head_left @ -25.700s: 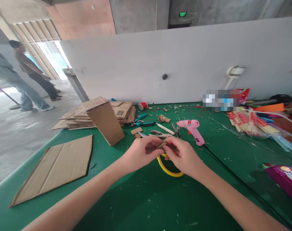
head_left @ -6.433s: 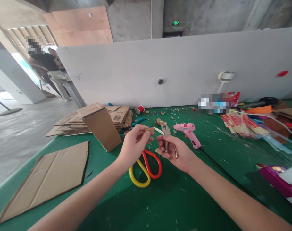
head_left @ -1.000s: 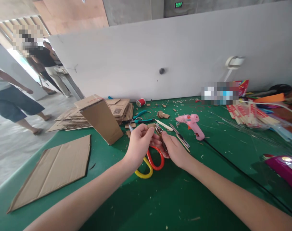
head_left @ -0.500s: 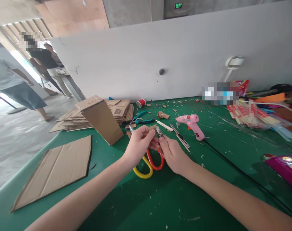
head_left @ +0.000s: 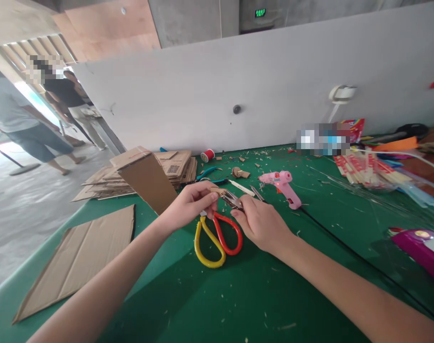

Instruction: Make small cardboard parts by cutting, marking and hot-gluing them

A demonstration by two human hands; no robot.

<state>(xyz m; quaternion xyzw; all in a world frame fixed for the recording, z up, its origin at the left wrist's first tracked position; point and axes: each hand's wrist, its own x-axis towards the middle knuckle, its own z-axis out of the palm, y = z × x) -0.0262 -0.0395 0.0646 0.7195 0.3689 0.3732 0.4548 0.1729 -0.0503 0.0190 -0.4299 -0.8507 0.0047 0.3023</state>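
My right hand (head_left: pixel 263 219) is closed round a silver nail clipper (head_left: pixel 232 200), its jaws pointing left. Opposite it, my left hand (head_left: pixel 191 202) pinches a small piece of cardboard (head_left: pixel 219 190), which meets the clipper's jaws. Whether the jaws bite into the cardboard I cannot tell. Below the hands, large scissors with a yellow and red handle (head_left: pixel 228 233) lie on the green table (head_left: pixel 217 305); my left hand hides their blades. Partly behind my right hand is a utility knife (head_left: pixel 257 192), with a white stick-like tool (head_left: pixel 241 187) beside it.
A pink glue gun (head_left: pixel 284 186) with a black cord lies to the right. At left are a flat cardboard sheet (head_left: pixel 81 257), a standing cardboard box (head_left: pixel 145 178) and stacked cardboard (head_left: pixel 104 183). Pliers (head_left: pixel 209 174) and a red thread spool (head_left: pixel 207 155) lie further back.
My hands have drawn slightly apart. The clipper has turned to point more to the left, towards the cardboard piece. More of the scissors' handles shows now.
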